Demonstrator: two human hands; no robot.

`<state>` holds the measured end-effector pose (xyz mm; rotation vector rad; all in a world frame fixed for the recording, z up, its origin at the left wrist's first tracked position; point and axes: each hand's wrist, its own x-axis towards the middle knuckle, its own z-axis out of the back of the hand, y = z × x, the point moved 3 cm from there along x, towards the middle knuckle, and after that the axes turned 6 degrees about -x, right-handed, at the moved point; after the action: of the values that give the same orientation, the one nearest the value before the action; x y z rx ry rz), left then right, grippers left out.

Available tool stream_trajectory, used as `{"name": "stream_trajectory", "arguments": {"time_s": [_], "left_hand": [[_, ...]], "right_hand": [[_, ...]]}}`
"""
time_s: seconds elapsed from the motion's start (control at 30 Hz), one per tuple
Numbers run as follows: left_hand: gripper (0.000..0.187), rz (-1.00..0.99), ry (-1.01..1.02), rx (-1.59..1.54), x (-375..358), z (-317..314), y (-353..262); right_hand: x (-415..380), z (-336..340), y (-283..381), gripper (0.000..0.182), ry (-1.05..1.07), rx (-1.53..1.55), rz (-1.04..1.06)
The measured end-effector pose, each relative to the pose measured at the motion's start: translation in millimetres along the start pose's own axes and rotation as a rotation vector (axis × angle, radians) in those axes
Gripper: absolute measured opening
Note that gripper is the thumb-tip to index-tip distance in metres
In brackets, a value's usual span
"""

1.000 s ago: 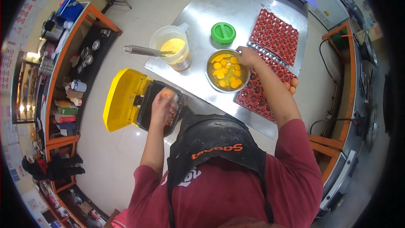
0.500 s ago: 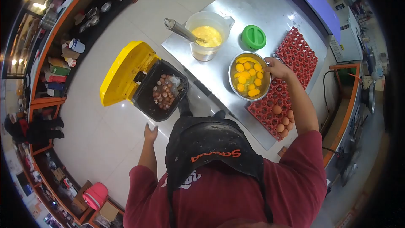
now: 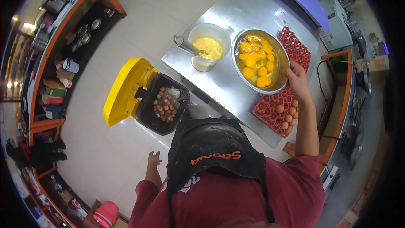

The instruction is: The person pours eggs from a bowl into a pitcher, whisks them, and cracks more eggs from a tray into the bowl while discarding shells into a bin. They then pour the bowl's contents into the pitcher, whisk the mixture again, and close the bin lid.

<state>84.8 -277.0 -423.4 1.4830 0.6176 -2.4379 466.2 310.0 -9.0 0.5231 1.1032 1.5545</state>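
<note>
My right hand [image 3: 298, 79] grips the rim of a steel bowl [image 3: 284, 57] that looks lifted above the table and tilted. Raw eggs [image 3: 262, 71] with whole yolks fill the bowl. Left of it stands a clear plastic jug [image 3: 198, 32] holding yellow beaten liquid and a metal-handled whisk [image 3: 185, 44]. Under the bowl's right side are red egg trays [image 3: 270, 109], with several brown eggs [image 3: 288, 118] in the near one. My left hand [image 3: 155, 158] hangs low over the floor, fingers apart, holding nothing. The bowl hides the green lid.
Below the steel table [image 3: 219, 14], on the floor, a black bin [image 3: 145, 112] with its yellow lid [image 3: 122, 90] raised contains eggshells. Orange-framed shelves [image 3: 40, 124] line the left side. A pink container [image 3: 106, 214] is at lower left.
The bowl has come up off the table towards me and tilted, with my right hand on its rim. It now covers the green lid. My left hand has dropped lower with its fingers spread.
</note>
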Motion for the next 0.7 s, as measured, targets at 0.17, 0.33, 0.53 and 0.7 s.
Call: {"name": "stream_trajectory", "arguments": {"time_s": [0.17, 0.33, 0.53, 0.7], "left_hand": [[0.069, -0.087, 0.022, -0.022, 17, 17, -54], [0.069, -0.091, 0.033, -0.005, 27, 31, -62], [0.061, -0.171, 0.173, 0.201, 76, 37, -2], [0.049, -0.087, 0.251, 0.185, 70, 33, 16]], "right_hand": [[5, 4, 37, 0.018, -0.09, -0.127, 0.028], [11, 12, 50, 0.02, -0.155, -0.32, 0.022], [11, 1, 62, 0.025, -0.225, -0.393, 0.022], [16, 1, 76, 0.03, -0.25, -0.551, 0.067]]}}
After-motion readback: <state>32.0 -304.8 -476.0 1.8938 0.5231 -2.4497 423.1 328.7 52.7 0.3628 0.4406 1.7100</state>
